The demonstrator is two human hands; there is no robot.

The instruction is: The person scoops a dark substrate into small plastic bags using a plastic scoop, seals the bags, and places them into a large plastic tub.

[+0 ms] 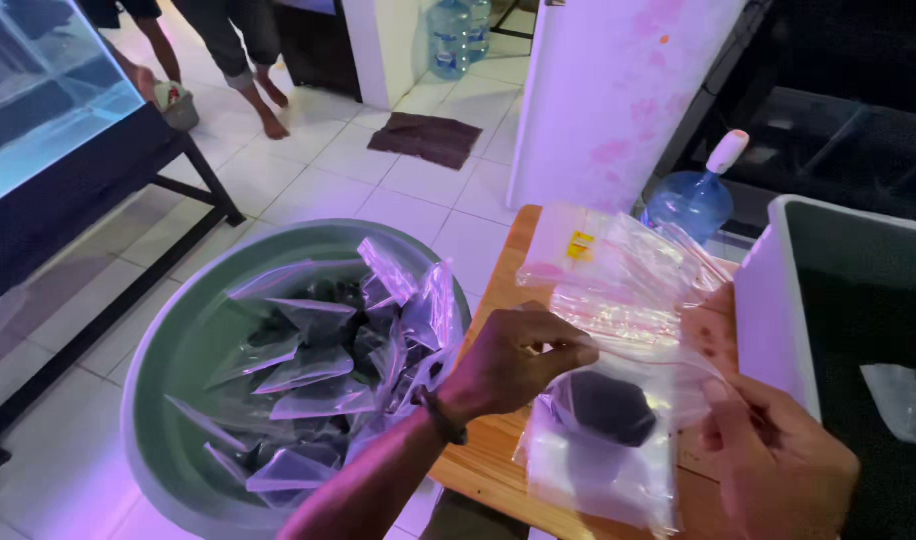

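Both hands work close under the camera on one clear bag [603, 440] held just above the desk [498, 300]. Left hand [518, 360] is closed in a pinch on the bag's upper edge; right hand [778, 455] is closed on the bag's right side, fingers [723, 400] pressed to the plastic. A dark, rounded lump [603, 405] sits in the bag's upper half; what it is cannot be told. Whether the mouth is sealed cannot be seen, so this bag looks mid-handling rather than finished.

Left of the desk, on the floor, a green tub [168, 360] holds a loose heap of filled bags [328, 360], many with dark contents, so a good share of the bagging appears done. Behind the held bag, on the desk, lies a stack of flat empty bags [608, 265], which suggests more are left to fill. Right of the desk stands a grey bin [778, 300], dark inside, with another bag [903, 400] in it.

Beyond the desk stands a blue water jug [693, 200]; another person's bare feet [268, 105] are well apart on the tiles.
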